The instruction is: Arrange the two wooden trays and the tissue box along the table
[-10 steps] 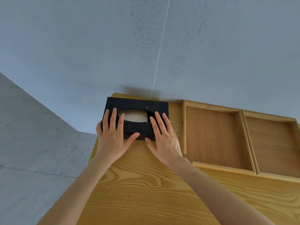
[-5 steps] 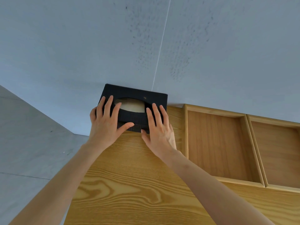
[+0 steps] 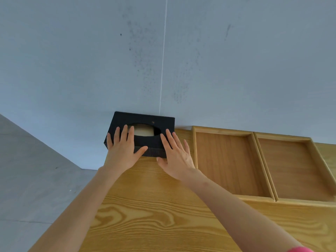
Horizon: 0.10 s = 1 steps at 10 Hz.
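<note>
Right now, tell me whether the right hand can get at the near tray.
Probably yes. The right hand lies flat on the tissue box, right beside the near tray, and nothing stands between them on the table.

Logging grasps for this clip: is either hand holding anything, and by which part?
Nothing is gripped. Both the left hand and right hand lie flat with fingers spread on the tissue box, on its top and near edge.

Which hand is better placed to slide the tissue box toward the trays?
Left hand: it lies on the tissue box's outer end. The right hand lies toward the near tray.
</note>
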Tool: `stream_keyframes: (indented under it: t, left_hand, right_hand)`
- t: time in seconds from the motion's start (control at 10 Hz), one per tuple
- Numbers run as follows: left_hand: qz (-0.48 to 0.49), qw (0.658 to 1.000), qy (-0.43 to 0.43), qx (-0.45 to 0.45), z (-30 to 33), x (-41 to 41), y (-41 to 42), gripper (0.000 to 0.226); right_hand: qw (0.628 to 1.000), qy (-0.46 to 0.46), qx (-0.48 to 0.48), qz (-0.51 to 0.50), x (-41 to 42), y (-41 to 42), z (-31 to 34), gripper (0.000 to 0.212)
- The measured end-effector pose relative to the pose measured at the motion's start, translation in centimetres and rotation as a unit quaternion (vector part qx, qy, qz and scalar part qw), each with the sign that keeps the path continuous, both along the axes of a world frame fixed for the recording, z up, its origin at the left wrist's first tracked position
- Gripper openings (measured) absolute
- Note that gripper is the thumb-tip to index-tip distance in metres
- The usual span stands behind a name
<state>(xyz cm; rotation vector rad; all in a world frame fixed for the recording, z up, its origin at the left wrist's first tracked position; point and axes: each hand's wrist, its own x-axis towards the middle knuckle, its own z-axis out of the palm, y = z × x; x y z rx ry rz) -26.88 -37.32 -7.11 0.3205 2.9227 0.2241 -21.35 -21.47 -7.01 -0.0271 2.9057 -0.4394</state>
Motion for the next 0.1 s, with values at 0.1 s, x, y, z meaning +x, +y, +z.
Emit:
stream_keyframes:
  t: [0.1]
  left_hand:
    - [-0.024,1.000,-0.003,0.007,1.28,1.05,1.20,0.080]
  right_hand:
    - [1.000,-0.019,-0.003,-0.008,1.35,1.22,1.32,0.073]
